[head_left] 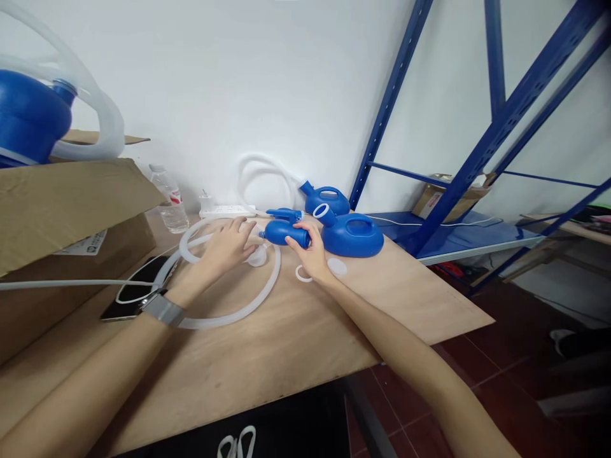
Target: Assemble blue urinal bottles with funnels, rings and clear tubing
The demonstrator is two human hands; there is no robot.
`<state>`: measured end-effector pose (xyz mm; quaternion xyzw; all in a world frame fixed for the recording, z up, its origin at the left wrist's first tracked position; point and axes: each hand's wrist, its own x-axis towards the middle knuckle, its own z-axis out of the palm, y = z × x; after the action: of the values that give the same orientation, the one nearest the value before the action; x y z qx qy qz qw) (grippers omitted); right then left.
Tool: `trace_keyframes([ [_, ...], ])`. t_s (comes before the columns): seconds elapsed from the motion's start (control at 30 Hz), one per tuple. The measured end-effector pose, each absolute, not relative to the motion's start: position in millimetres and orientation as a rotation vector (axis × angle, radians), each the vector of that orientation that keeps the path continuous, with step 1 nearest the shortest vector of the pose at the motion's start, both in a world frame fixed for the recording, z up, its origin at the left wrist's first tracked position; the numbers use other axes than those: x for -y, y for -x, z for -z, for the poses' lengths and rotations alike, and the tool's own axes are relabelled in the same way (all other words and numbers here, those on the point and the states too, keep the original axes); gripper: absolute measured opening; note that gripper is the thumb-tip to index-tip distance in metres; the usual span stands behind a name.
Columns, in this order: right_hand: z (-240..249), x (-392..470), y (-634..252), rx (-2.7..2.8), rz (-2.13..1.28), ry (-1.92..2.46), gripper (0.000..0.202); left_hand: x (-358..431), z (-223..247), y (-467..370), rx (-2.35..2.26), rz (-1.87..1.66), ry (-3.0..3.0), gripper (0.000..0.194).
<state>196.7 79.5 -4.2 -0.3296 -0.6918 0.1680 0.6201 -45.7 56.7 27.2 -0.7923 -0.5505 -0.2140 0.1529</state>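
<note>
My right hand (pixel 311 249) is wrapped round the wide end of a small blue bottle-shaped part (pixel 280 233), which lies sideways with its narrow tip to the left. My left hand (pixel 229 245) is over a coiled translucent hose (pixel 238 313), near that tip; its fingers are partly bent, and whether they grip the hose cannot be made out. A large blue jug (pixel 356 236) with a white-rimmed neck stands right of my right hand. Behind it is another blue jug (pixel 329 202) with a hose. A white ring (pixel 303 274) and a translucent disc (pixel 337 266) lie near my right wrist.
At the left, an open cardboard box (pixel 71 203) holds a blue container (pixel 31 117) with a hose. A water bottle (pixel 170 202) and a power strip (pixel 231 210) are by the wall. Under the left forearm lies a black flat object (pixel 136 292). Blue shelving (pixel 443 239) stands right.
</note>
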Motion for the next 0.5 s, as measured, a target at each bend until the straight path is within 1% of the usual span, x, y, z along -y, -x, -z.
trace_keyframes([
  [0.1, 1.7, -76.4, -194.7, 1.575, -0.395, 0.753, 0.033, -68.5, -27.0, 32.8, 1.431, 0.699, 2.347, 0.035],
  [0.2, -0.5, -77.9, -195.4, 1.531, -0.379, 0.764, 0.032, -68.5, -19.2, 25.7, 1.465, 1.056, 2.230, 0.026],
  [0.27, -0.8, -80.7, -197.3, 1.480, -0.400, 0.766, 0.033, -65.7, -13.8, 23.2, 1.619, 1.277, 2.162, 0.023],
  [0.33, -0.2, -83.2, -198.8, 1.434, -0.453, 0.760, 0.035, -63.6, -9.8, 21.3, 1.863, 1.450, 2.237, 0.030],
  [0.4, 0.9, -83.9, -198.6, 1.407, -0.496, 0.747, 0.036, -63.3, -7.0, 19.4, 2.113, 1.702, 2.401, 0.036],
  [0.5, 3.1, -81.2, -194.6, 1.400, -0.509, 0.718, 0.034, -65.3, -4.2, 17.3, 2.227, 2.185, 2.589, 0.052],
])
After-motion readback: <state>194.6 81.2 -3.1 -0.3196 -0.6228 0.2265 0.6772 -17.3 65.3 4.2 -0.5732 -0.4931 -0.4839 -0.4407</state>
